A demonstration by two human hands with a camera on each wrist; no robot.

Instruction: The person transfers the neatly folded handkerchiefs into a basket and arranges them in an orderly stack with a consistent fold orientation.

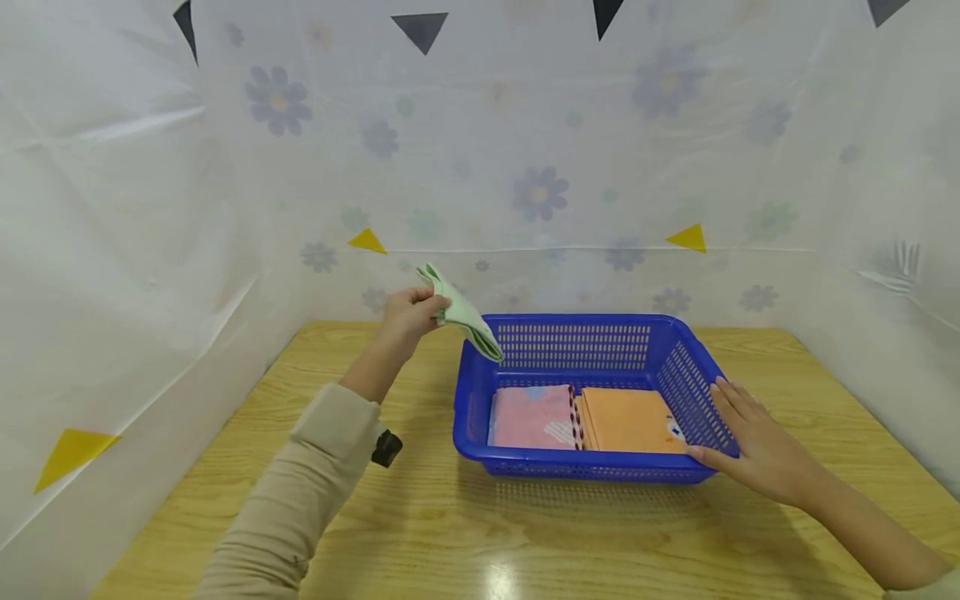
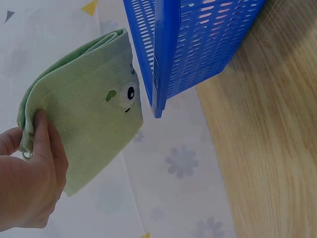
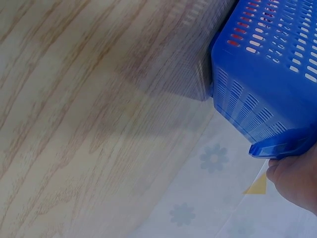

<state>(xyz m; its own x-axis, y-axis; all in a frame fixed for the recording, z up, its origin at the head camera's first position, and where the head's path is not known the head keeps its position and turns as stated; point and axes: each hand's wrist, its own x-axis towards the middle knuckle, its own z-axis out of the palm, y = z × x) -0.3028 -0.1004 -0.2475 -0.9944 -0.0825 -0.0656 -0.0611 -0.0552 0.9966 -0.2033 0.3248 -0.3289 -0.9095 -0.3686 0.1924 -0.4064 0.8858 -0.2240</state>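
Observation:
In the head view my left hand (image 1: 411, 321) pinches a folded green towel (image 1: 467, 315) at one edge, up beside the basket's back left corner. An embroidered eye shows on the towel (image 2: 94, 94) in the left wrist view. The blue plastic basket (image 1: 566, 465) stands on the table. Its rim is held at the right side by my right hand (image 1: 765, 454), thumb over the front corner and fingers along the side. Inside lie a folded pink towel (image 1: 528, 417) on the left and a folded orange towel (image 1: 622, 419) on the right.
The wooden table (image 1: 420, 517) reaches back to a white sheet (image 1: 450, 167) printed with flowers. Sheeting also hangs at both sides. Yellow triangles (image 1: 77, 454) and dark ones (image 1: 422, 32) mark it.

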